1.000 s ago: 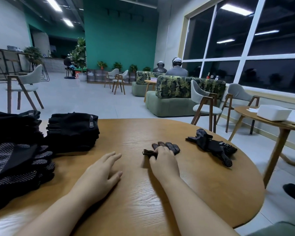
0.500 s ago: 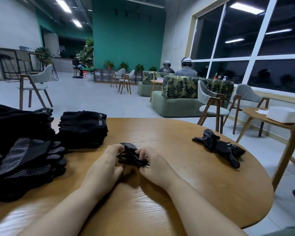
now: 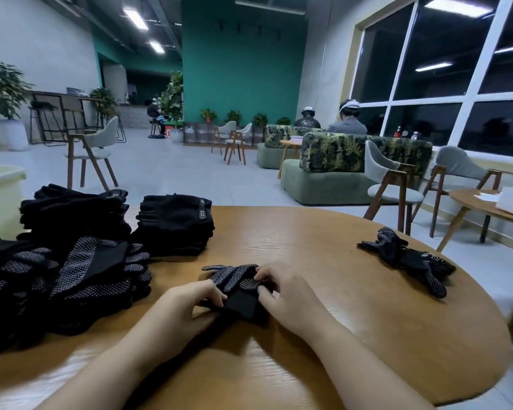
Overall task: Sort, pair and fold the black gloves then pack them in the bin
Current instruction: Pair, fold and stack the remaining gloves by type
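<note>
A black dotted glove (image 3: pixel 238 284) lies on the round wooden table (image 3: pixel 353 335) in front of me, its cuff toward me. My left hand (image 3: pixel 187 309) pinches the cuff's left edge. My right hand (image 3: pixel 282 294) grips the glove's right side, fingers curled over the dotted palm. More dotted gloves (image 3: pixel 80 279) are piled at the left. Behind them sit two stacks of plain black gloves (image 3: pixel 175 224), the further stack (image 3: pixel 71 211) to the left. A loose crumpled dotted glove pair (image 3: pixel 409 258) lies at the table's right.
A pale bin (image 3: pixel 0 190) stands off the table's far left corner. A second small table (image 3: pixel 492 208) with a white box is at the right, chairs and a sofa beyond. The table's near edge runs close to my forearms.
The right hand dragged the glove from the table's middle toward me. The left hand came off the table and joined it; the glove now lies spread out, dotted side up.
</note>
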Motion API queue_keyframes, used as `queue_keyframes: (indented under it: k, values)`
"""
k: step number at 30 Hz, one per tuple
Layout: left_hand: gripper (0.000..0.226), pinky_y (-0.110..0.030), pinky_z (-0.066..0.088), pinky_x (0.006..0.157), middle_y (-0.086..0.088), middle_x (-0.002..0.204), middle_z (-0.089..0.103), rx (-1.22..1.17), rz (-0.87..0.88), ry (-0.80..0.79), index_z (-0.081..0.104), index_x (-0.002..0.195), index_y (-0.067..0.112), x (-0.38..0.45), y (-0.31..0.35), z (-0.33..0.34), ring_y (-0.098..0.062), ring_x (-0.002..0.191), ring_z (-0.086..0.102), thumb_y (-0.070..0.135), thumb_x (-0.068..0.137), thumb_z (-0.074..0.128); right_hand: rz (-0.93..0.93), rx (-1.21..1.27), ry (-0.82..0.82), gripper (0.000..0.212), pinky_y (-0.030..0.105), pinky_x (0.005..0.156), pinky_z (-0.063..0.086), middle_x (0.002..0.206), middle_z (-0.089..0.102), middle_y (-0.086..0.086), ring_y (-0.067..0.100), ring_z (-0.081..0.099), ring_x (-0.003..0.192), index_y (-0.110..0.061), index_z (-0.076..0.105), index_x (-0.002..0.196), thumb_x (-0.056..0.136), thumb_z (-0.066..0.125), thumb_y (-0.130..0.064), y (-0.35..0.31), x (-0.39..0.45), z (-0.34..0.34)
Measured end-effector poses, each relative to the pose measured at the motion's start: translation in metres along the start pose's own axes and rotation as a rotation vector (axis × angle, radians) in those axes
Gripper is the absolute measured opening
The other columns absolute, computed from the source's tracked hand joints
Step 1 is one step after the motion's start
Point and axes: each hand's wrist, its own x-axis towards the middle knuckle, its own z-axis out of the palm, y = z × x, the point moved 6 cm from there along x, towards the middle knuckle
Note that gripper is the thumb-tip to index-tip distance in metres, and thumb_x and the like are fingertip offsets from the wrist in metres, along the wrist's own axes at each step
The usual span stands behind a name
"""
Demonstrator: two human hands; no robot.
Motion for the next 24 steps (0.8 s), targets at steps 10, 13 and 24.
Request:
queue_keyframes:
  k: [10,13,24]
  values:
    - [0.027,-0.01,0.042,0.075,0.019,0.087,0.065,-0.023,0.107,-0.163,0.068,0.092,0.043,-0.014,0.025,0.012,0.001,0.088,0.055,0.059,0.071,0.063,0.3,-0.193,0.199,0.014,0.014,0.054,0.034,0.074,0.051,-0.011,0.009,0.049,0.069,-0.019,0.052,0.09,0.087,0.064,-0.025,0.023,-0.005,-0.018]
    - [0.043,-0.013,0.041,0.081,0.02,0.09,0.066,-0.022,0.096,-0.218,0.068,0.095,0.047,-0.015,0.026,0.018,0.0,0.094,0.053,0.077,0.07,0.052,0.331,-0.197,0.29,0.019,0.014,0.054,0.033,0.074,0.045,-0.011,0.004,0.045,0.067,-0.019,0.046,0.086,0.085,0.065,-0.019,0.026,-0.008,-0.029]
    - [0.037,-0.024,0.03,0.108,0.031,0.126,0.043,0.269,-0.103,-0.136,0.054,0.118,0.045,-0.005,0.01,0.015,0.006,0.126,0.035,0.056,0.083,0.045,0.113,0.123,-0.015,0.031,0.029,0.056,0.04,0.065,0.064,0.005,0.011,0.049,0.055,-0.024,0.059,0.068,0.076,0.047,0.003,-0.006,-0.011,-0.012]
